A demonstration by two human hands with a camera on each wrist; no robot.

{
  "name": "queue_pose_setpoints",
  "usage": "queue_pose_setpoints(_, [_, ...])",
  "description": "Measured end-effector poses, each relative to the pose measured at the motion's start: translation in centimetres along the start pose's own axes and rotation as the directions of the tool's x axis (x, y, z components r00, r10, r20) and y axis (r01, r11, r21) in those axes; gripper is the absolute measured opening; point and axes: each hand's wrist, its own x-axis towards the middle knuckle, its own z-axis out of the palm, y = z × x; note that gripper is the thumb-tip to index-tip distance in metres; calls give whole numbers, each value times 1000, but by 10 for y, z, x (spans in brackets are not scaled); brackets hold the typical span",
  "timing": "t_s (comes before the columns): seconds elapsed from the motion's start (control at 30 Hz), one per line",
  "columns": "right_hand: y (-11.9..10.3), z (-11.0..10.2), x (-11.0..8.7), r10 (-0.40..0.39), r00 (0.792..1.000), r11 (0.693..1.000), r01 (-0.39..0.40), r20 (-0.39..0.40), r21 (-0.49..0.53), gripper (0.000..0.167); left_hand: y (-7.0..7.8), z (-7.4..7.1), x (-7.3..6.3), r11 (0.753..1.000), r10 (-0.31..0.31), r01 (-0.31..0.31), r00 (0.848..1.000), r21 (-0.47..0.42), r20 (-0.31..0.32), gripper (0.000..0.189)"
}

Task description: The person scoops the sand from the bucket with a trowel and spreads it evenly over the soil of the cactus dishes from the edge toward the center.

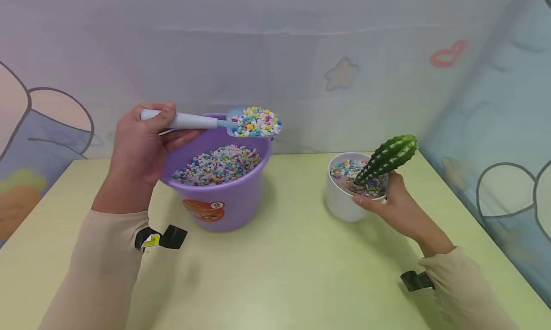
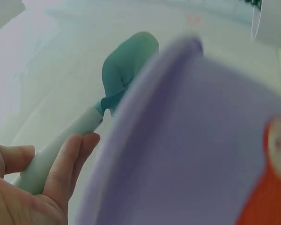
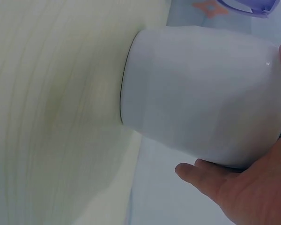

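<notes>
My left hand (image 1: 139, 141) grips the pale blue handle of a small shovel (image 1: 193, 121), thumb on top. Its blade, heaped with colourful pebbles (image 1: 257, 123), is held level over the back right rim of a purple bucket (image 1: 241, 203). More of the same pebbles (image 1: 219, 165) lie inside the bucket. At the right, a green cactus (image 1: 389, 158) leans to the right in a white pot (image 1: 344, 203), with pebbles on part of the brown surface around it. My right hand (image 1: 398, 208) holds the pot's right side, thumb near the front rim; its other fingers are partly hidden behind.
Bucket and pot stand apart on a pale yellow-green table (image 1: 292, 268). A printed cloth backdrop (image 1: 284, 67) rises behind the table, and another printed panel (image 1: 495, 129) borders its right side.
</notes>
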Motion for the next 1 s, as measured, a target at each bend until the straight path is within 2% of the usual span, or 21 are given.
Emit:
queue_pose_setpoints(0.17, [-1, 8, 5, 13, 1000, 1000, -13, 18, 16, 82, -11, 32, -2, 994, -61, 58, 998, 95, 24, 26])
queue_pose_setpoints(0.37, [-1, 12, 8, 5, 1000, 1000, -5, 14, 16, 82, -34, 65, 4, 971, -91, 78, 995, 227, 49, 22])
queue_pose_setpoints(0.5, [-2, 13, 9, -9, 1000, 1000, 9, 0, 11, 79, -51, 85, 8, 939, -122, 90, 990, 333, 77, 23])
queue_pose_setpoints(0.63, [-2, 15, 9, -1, 1000, 1000, 1, -7, 1, 82, -70, 104, 9, 881, -108, 59, 991, 469, 77, 26])
queue_pose_setpoints(0.73, [-2, 17, 9, 14, 1000, 1000, -14, -3, 1, 85, -85, 113, 9, 817, -72, 3, 993, 576, 97, 26])
queue_pose_setpoints(0.8, [-3, 18, 9, 28, 1000, 1000, -28, 4, 4, 88, -94, 115, 7, 752, -37, -57, 991, 657, 129, 25])
queue_pose_setpoints(0.87, [-4, 20, 9, 41, 999, 999, -41, 17, 6, 91, -101, 114, 3, 681, 0, -137, 982, 719, 187, 23])
queue_pose_setpoints(0.93, [-6, 22, 9, 44, 999, 999, -44, 24, 4, 92, -105, 112, -1, 602, 45, -239, 963, 762, 266, 21])
queue_pose_setpoints(0.97, [-6, 23, 10, 36, 999, 999, -36, 21, 1, 92, -106, 111, -3, 566, 67, -296, 947, 769, 315, 19])
queue_pose_setpoints(1.0, [-7, 23, 10, 29, 999, 1000, -29, 19, -4, 91, -107, 110, -5, 522, 91, -363, 923, 772, 373, 18])
